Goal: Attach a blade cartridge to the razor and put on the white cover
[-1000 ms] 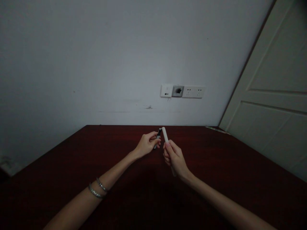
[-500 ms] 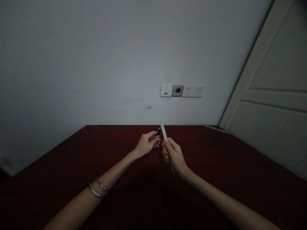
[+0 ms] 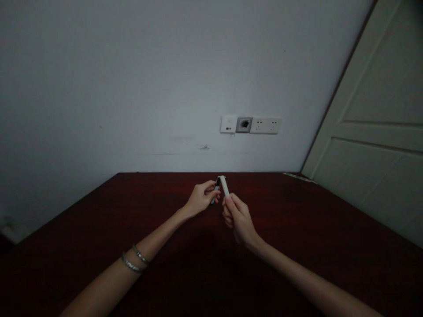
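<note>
My left hand (image 3: 200, 199) is closed around a small dark object (image 3: 215, 190), perhaps a lighter, held upright above the dark red table (image 3: 99, 229). My right hand (image 3: 238, 216) grips a white stick, perhaps a candle (image 3: 224, 185), which points up and away from me. The stick's top end touches or nearly touches the top of the dark object. Both hands hover close together over the table's far middle. Two bracelets (image 3: 134, 259) circle my left forearm.
A pale wall stands behind the table, with a row of sockets (image 3: 251, 125) above the far edge. A white door (image 3: 380, 132) fills the right side. A thin pale strip (image 3: 299, 177) lies at the table's far right corner.
My right hand has shifted slightly left, bringing the white stick's tip against the top of the dark object. My left hand has stayed in place.
</note>
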Tool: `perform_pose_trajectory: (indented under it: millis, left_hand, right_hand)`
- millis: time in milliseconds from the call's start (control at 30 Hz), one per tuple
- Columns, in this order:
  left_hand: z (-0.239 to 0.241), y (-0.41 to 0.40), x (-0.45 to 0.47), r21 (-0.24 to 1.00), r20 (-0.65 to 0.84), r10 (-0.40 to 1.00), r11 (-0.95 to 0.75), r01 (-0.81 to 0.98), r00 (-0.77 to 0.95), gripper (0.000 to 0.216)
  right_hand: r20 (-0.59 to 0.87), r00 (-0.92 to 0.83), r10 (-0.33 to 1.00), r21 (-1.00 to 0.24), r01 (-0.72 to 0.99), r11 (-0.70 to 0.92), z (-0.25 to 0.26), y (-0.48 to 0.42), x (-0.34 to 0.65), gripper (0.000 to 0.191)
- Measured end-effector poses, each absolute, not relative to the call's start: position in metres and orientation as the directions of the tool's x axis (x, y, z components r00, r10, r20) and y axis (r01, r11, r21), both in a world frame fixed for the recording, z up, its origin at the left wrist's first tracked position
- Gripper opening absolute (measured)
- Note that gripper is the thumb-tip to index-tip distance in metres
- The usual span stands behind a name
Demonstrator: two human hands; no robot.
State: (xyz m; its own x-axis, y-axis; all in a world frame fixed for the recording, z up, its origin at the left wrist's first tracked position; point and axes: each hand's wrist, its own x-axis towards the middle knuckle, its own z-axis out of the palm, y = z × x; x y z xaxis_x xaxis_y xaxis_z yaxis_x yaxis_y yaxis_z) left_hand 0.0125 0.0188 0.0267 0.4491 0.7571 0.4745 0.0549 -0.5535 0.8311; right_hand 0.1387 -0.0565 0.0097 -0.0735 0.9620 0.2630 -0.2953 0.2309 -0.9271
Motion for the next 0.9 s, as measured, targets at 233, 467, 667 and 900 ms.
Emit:
perform_pose_trajectory:
  millis: [233,467,667,900]
  left_hand:
    - [0.024,0.021,0.012,0.768,0.458,0.824,-0.556,0.318,0.333,0.017]
    - [0.021,0.019,0.015,0.678,0.49,0.817,-0.576,0.456,0.303,0.015]
    - [0.024,0.017,0.016,0.69,0.47,0.834,-0.551,0.47,0.288,0.015]
    - [0.022,0.015,0.018,0.725,0.446,0.838,-0.545,0.421,0.315,0.015]
  right_hand:
    - [0.349,0.001,0.937,-0.932,-0.109,0.347,0.001,-0.04,0.152,0.032]
    - [0.352,0.011,0.936,-0.934,-0.061,0.352,-0.01,-0.033,0.157,0.032]
    - [0.363,0.028,0.931,-0.93,-0.053,0.364,-0.011,-0.031,0.158,0.034]
    - [0.385,0.011,0.923,-0.923,-0.006,0.385,-0.009,-0.03,0.156,0.032]
